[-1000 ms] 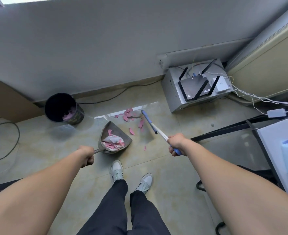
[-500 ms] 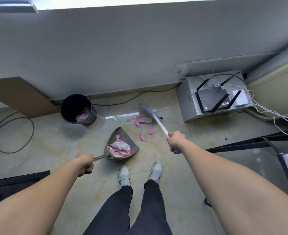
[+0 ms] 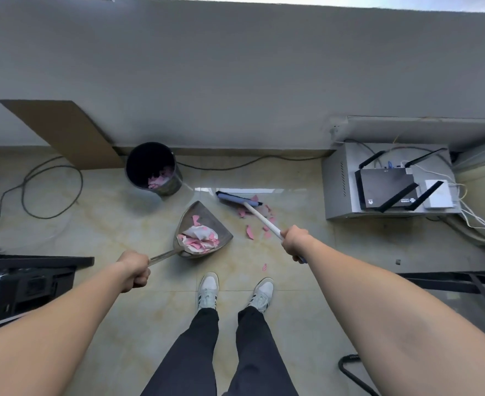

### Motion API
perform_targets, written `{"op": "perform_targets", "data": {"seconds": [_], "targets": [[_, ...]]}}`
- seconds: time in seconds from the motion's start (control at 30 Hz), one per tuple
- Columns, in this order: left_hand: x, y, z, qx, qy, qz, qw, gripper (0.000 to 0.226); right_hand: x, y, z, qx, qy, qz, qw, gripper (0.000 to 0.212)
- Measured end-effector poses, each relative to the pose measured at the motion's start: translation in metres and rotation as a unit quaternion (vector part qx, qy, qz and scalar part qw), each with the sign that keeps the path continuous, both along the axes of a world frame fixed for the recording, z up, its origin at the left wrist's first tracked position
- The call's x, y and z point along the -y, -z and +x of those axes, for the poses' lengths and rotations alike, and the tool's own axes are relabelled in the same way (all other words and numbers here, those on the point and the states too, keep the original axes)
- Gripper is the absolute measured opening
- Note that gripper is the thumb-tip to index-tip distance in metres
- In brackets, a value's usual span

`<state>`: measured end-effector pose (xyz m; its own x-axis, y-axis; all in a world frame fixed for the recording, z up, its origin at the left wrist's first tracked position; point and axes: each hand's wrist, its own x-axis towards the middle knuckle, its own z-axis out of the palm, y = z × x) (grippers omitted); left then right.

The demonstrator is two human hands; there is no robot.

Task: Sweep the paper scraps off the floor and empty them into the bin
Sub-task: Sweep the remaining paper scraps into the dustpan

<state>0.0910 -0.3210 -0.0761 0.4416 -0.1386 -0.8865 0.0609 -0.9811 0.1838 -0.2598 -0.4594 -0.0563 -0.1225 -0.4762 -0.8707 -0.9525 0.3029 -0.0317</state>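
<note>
My left hand (image 3: 134, 270) grips the metal handle of a grey dustpan (image 3: 207, 224) that rests on the tiled floor and holds a heap of pink and white paper scraps (image 3: 198, 240). My right hand (image 3: 294, 242) grips the white shaft of a broom (image 3: 261, 217); its blue head (image 3: 235, 199) lies on the floor beyond the dustpan. Loose pink scraps (image 3: 249, 231) lie under and beside the broom shaft, and one small scrap (image 3: 264, 267) lies near my right shoe. A black bin (image 3: 152, 168) with pink scraps inside stands by the wall, left of the dustpan.
A cardboard sheet (image 3: 64, 132) leans on the wall left of the bin. A black cable (image 3: 50, 192) loops on the floor at the left. A grey metal box with a router (image 3: 386, 190) and white wires stands at the right. Dark furniture frames sit at both lower sides.
The broom head has swung out toward the wall and turned sideways behind the scraps. The view has shifted so the bin and dustpan sit more central. The dustpan stays on the floor.
</note>
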Motion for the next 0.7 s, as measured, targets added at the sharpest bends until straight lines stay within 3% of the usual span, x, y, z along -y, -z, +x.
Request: {"op": "perform_targets", "data": {"seconds": [0.4, 0.7], "targets": [[-0.020, 0.002, -0.040, 0.032, -0.021, 0.001, 0.999, 0.018, -0.037, -0.019, -0.063, -0.023, -0.051, 0.018, 0.998, 0.038], [-0.031, 0.010, -0.040, 0.007, 0.087, 0.045, 0.995, 0.022, -0.096, -0.055, -0.110, -0.004, -0.010, 0.055, 0.998, 0.043]]}}
